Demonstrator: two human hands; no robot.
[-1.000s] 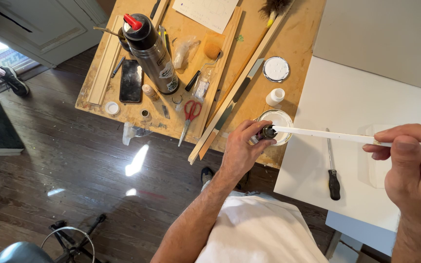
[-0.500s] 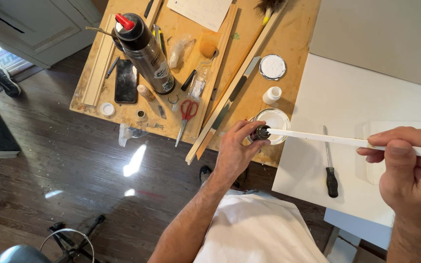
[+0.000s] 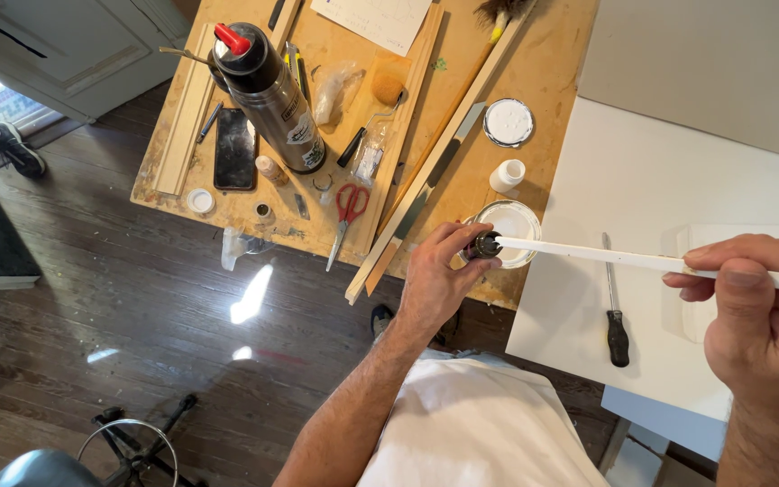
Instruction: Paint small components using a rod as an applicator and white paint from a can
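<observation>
**Both hands on a white strip, small dark piece at its end**

Left hand (image 3: 435,284): fingers closed around a small dark round piece (image 3: 484,244), held at the near edge of the paint-stained wooden table (image 3: 543,72). The piece sits against the left end of a long thin white strip (image 3: 588,255). What the piece is cannot be told at this size.

Right hand (image 3: 755,311): fingers closed on the same strip toward its right end, thumb on top. The strip runs nearly level between the 2 hands, above a white flat board (image 3: 669,180) that lies to the right of the table.

Just behind the left hand: a small open round container with white contents (image 3: 508,219), partly covered by the strip's end. Near it stand 1 small white bottle (image 3: 507,175) and 1 round white lid (image 3: 508,122).

On the white board, below the strip: 1 screwdriver with a black handle (image 3: 615,316), handle toward the person.

Elsewhere on the table, well apart from the hands: red-handled scissors (image 3: 347,212), a tall dark metal flask with a red spout (image 3: 268,90), a black phone (image 3: 234,148) lying flat, and several long wooden slats (image 3: 426,180) laid diagonally.

Floor: dark wood planks (image 3: 137,316).
</observation>
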